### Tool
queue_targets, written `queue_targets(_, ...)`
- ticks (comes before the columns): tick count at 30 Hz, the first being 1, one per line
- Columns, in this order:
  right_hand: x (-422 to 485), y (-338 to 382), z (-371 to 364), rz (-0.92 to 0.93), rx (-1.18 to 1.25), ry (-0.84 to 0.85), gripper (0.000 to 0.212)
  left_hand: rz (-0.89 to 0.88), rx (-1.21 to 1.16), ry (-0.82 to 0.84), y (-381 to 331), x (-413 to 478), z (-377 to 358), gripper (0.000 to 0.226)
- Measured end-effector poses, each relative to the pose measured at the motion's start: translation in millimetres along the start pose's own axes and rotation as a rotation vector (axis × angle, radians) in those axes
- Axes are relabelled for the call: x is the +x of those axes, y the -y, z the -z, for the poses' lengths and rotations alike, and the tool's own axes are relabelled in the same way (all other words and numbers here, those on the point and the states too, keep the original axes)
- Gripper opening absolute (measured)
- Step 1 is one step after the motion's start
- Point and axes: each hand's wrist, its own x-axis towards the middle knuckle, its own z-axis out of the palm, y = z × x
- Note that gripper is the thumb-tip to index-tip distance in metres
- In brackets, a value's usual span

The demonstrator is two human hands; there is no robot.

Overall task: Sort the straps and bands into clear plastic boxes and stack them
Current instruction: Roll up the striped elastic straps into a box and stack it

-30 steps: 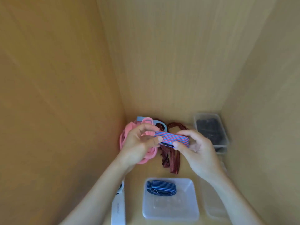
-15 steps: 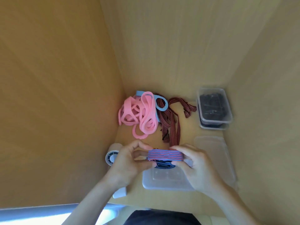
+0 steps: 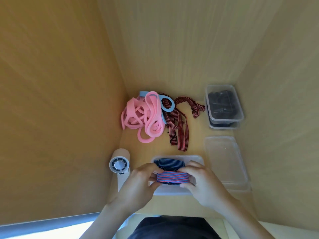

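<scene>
Head view: your left hand and right hand pinch the ends of the folded striped strap, holding it just over the open box. Next, likely, you lower it beside the blue strap and let go.

Soft warm light, bright glare lower left, wide-angle bending, slight blur

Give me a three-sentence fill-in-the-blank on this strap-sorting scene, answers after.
The tangled bands nearest the left wall are ____. The left hand and right hand hold a striped strap over an open box already containing ____ folded strap. The dark-filled boxes at back right are stacked ____ high.
Answers: pink; one; two.
</scene>
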Motion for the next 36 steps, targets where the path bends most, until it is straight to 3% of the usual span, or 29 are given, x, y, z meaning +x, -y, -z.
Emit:
queue_targets(9,7,-1,-13,-0.090,-0.161,-0.008,0.032,-0.042,0.524,0.020,-2,8,-15,0.023)
queue_targets(15,9,-3,-18,-0.122,-0.234,0.008,0.033,-0.164,0.767,-0.031,-7,15,-21,0.040)
queue_targets(22,11,0,-18,-0.122,-0.323,0.018,0.033,-0.154,0.737,0.146,9,40,-17,0.053)
queue_targets(27,11,-1,-20,-0.116,-0.307,0.010,0.034,-0.157,0.708,0.108,15,44,-20,0.053)
queue_targets(30,11,-4,-18,-0.120,-0.253,0.017,0.035,-0.115,0.715,0.070,17,45,-24,0.071)
queue_targets(36,9,-5,-16,-0.113,-0.228,0.010,0.047,-0.217,0.664,0.020,13,44,-21,0.056)
